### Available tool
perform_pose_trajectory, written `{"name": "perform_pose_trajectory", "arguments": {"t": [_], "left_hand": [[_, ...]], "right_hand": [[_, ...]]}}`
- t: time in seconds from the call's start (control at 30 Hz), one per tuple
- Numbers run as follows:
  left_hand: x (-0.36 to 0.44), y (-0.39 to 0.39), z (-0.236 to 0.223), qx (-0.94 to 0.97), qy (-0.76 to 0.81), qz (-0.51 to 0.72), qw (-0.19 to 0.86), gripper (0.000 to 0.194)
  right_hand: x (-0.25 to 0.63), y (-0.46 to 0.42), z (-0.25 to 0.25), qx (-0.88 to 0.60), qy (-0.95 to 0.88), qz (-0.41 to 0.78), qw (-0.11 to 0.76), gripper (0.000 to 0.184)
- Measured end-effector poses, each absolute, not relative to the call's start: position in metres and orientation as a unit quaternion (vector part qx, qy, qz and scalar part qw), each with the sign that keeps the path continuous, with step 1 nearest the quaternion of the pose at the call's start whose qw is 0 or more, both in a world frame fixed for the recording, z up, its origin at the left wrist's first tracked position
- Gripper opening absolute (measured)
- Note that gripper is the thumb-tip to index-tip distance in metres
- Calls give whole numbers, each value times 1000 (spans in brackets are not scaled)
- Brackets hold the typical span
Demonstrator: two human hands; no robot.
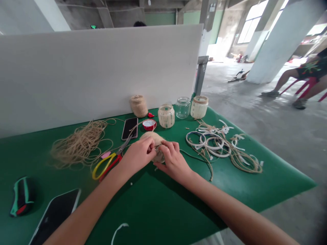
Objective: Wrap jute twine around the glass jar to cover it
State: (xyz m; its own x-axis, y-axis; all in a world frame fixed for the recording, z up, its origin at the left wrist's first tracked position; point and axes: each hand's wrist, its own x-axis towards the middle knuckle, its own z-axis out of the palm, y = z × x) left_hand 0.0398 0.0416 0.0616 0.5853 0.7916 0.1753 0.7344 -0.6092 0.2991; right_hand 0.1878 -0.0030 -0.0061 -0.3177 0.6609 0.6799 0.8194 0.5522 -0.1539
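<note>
While the left hand [139, 154] and right hand [173, 161] grip a twine-wrapped jar [153, 139] between them, the jar stays near the centre of the green tabletop [158, 207], closer to the far edge than the near edge. Left fingers [150, 144] are curled closed over the jar's near side. Right fingers [166, 146] are likewise bent and pinch the wrapping from the opposite side. Whether the jar touches the tabletop cannot be determined.

Scissors [108, 166] with yellow and red handles lie just left of the left hand, blades directed toward the jar. A smartphone [129, 128] and a small red-rimmed lid [149, 125] lie beyond the hands. A loose pile of twine [79, 144] occupies the left portion. White strips tangled with twine [217, 146] lie right of the right hand.

Along the far edge, before a white partition [97, 71], stand a twine-covered jar [139, 106], two part-wrapped jars [166, 115] [199, 107], and a clear glass jar [183, 107]. A zipped pouch [22, 196] and a second smartphone [55, 216] occupy the near-left corner. Beyond the right edge, a seated person [301, 75] occupies a red stool [308, 88].
</note>
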Motion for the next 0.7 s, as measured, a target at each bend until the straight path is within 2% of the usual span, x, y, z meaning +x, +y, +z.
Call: {"name": "perform_pose_trajectory", "arguments": {"t": [0.13, 0.33, 0.7], "left_hand": [[33, 42, 57, 897, 395, 172, 96, 8], [31, 43, 57, 931, 314, 175, 60, 15], [30, 47, 57, 943, 290, 159, 25, 14]], "right_hand": [[190, -3, -6, -464, -803, -98, 361, 46], [193, -3, -7, -486, -790, -61, 369, 49], [193, -2, -6, -474, -795, -81, 369, 48]]}}
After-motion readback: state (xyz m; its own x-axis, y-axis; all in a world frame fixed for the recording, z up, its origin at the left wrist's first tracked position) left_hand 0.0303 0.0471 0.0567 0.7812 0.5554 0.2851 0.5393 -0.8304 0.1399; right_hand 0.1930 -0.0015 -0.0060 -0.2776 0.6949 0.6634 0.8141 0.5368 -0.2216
